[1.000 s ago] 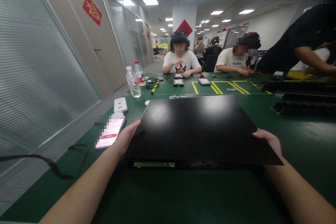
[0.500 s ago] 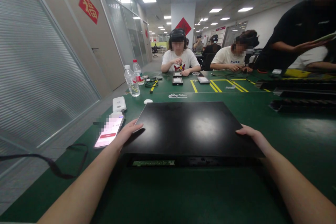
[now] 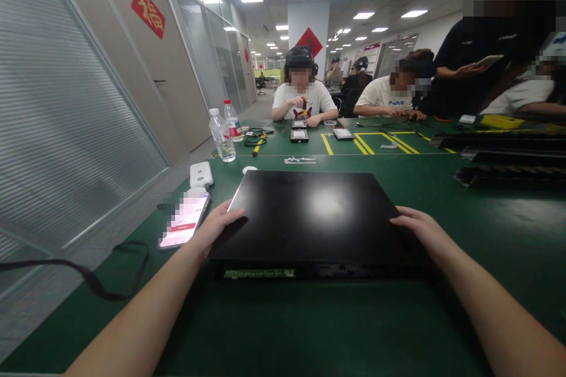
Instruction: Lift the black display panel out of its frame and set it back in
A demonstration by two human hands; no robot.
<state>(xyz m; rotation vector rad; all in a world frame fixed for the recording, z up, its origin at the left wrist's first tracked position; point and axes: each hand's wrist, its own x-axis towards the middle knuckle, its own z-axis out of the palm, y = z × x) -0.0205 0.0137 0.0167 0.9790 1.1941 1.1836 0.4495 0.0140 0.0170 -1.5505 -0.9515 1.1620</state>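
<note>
A flat, glossy black panel lies over a low, dark body in front of me; I cannot tell whether the panel is apart from it. My left hand grips the panel's left edge, thumb on top and the other fingers mostly hidden. At the opposite edge my right hand holds on the same way, with the thumb over the top surface. Below the near edge, a strip of green circuit board shows in the shadowed front.
A lit phone, a white device and two bottles, one a clear bottle, stand on the left of the green table. Dark strips lie at right. Seated people work opposite; another person stands at right.
The panel's right side has shifted a little to the left, and my right hand has moved left with it. My left hand is almost unmoved. The standing person has moved left.
</note>
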